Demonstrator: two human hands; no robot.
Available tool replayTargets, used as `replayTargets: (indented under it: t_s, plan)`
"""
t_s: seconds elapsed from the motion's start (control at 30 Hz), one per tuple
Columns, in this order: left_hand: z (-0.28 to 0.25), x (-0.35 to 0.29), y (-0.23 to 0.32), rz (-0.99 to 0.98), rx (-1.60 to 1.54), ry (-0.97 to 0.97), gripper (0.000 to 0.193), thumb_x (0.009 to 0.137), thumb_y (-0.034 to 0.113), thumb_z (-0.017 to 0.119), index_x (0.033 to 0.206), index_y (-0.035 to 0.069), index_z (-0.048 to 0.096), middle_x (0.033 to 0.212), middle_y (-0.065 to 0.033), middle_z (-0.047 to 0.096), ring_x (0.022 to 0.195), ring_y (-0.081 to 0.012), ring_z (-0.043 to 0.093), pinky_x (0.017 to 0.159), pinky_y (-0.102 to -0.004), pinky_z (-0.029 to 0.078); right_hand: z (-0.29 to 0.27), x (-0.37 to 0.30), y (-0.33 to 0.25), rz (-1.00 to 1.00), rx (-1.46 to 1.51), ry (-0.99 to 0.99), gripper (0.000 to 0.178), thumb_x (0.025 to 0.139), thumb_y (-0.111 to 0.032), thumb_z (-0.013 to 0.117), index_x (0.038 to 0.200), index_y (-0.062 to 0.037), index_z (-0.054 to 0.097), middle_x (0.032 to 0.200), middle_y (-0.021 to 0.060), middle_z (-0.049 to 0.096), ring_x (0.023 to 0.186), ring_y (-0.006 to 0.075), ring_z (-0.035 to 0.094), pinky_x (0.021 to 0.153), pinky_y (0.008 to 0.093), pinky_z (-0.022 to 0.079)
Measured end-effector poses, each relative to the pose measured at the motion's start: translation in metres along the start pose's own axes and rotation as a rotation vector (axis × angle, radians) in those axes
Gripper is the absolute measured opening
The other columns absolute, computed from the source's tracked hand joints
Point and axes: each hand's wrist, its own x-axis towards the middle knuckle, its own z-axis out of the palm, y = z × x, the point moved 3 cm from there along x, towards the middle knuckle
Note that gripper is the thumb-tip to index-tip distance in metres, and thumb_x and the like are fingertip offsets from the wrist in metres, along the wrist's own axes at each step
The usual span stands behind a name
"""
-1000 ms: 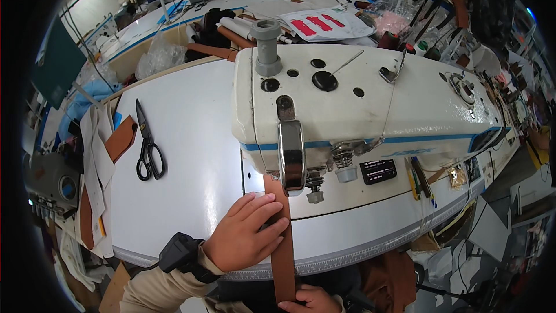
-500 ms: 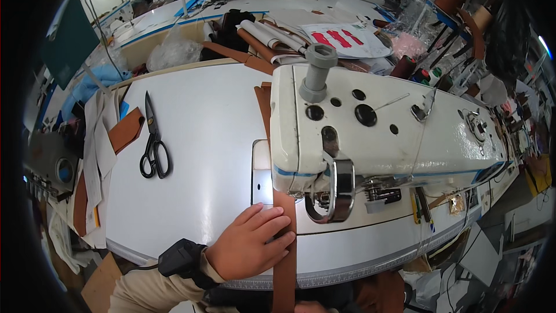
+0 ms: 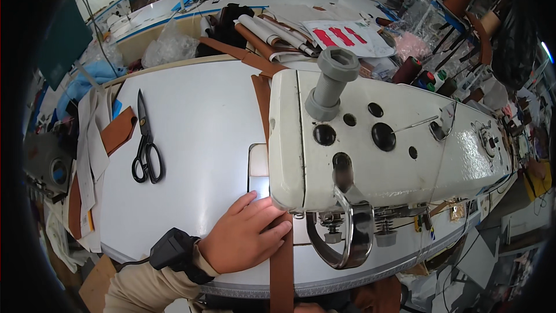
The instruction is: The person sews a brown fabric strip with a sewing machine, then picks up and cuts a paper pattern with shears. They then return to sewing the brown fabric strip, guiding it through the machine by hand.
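Note:
My left hand (image 3: 246,237) lies flat, fingers stretched, with its fingertips on a long brown leather-like strip (image 3: 282,275). The strip runs from the lower edge up under the head of a white sewing machine (image 3: 370,139). A brown length (image 3: 262,101) shows again beyond the machine head. The needle area is hidden behind the machine's head. Just a sliver of my right hand (image 3: 310,308) shows at the lower edge, beside the strip; its fingers are hidden.
Black-handled scissors (image 3: 146,145) lie on the white table (image 3: 191,139). Left of them are a brown piece (image 3: 120,130) and pale fabric strips (image 3: 90,139). Rolled materials (image 3: 260,32), a paper with red shapes (image 3: 341,37) and thread spools (image 3: 408,69) sit behind the machine.
The view has shifted, so the machine looks larger and lower. My left hand has slid slightly forward along the strip, its fingertips closer to the machine head.

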Motion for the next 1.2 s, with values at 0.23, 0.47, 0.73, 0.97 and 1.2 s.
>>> replayTargets:
  t_s: [0.23,0.47,0.73,0.97,1.2]
  plan:
    - [-0.003,0.006,-0.010,-0.003,-0.025,-0.006,0.031,0.085,0.019,0.075,0.115,0.012,0.068,0.111,-0.0110,0.058,0.112,-0.0312,0.058,0.109,-0.0520,0.042,-0.002,0.005,-0.001,0.001,0.021,-0.006,0.019,0.098,-0.017,0.071,0.102,0.0012,0.073,0.091,0.0159,0.074,0.080,0.0276,0.073,0.071,0.0340,0.055]
    - [0.003,0.011,-0.025,-0.105,-0.170,-0.024,0.025,0.088,0.020,0.073,0.111,0.011,0.070,0.110,-0.0128,0.057,0.115,-0.0336,0.057,0.111,-0.0528,0.041,0.001,0.007,-0.007,-0.120,0.033,0.087,0.020,0.098,-0.018,0.072,0.102,0.0016,0.073,0.097,0.0166,0.074,0.086,0.0285,0.072,0.076,0.0348,0.055]
    - [-0.005,-0.010,0.019,0.033,0.125,-0.023,0.035,0.085,0.023,0.077,0.113,0.005,0.068,0.123,-0.0130,0.060,0.126,-0.0327,0.056,0.110,-0.0532,0.042,0.007,-0.001,-0.031,-0.287,-0.164,0.304,0.021,0.091,-0.020,0.080,0.091,0.0000,0.073,0.089,0.0169,0.065,0.077,0.0321,0.063,0.069,0.0382,0.050]
    - [-0.002,-0.022,0.029,0.048,0.090,0.004,0.032,0.083,0.021,0.077,0.111,0.007,0.070,0.123,-0.0111,0.061,0.129,-0.0316,0.055,0.111,-0.0532,0.041,0.016,-0.008,-0.020,-0.126,-0.200,0.277,0.020,0.091,-0.021,0.078,0.087,-0.0023,0.074,0.081,0.0167,0.062,0.071,0.0343,0.062,0.064,0.0403,0.049]
    - [0.002,-0.022,0.030,0.063,0.136,-0.005,0.033,0.080,0.019,0.077,0.112,0.012,0.071,0.121,-0.0098,0.060,0.129,-0.0312,0.054,0.111,-0.0526,0.042,0.013,-0.009,-0.016,-0.129,-0.174,0.252,0.021,0.091,-0.022,0.078,0.088,-0.0014,0.074,0.079,0.0161,0.063,0.068,0.0336,0.062,0.062,0.0396,0.049]
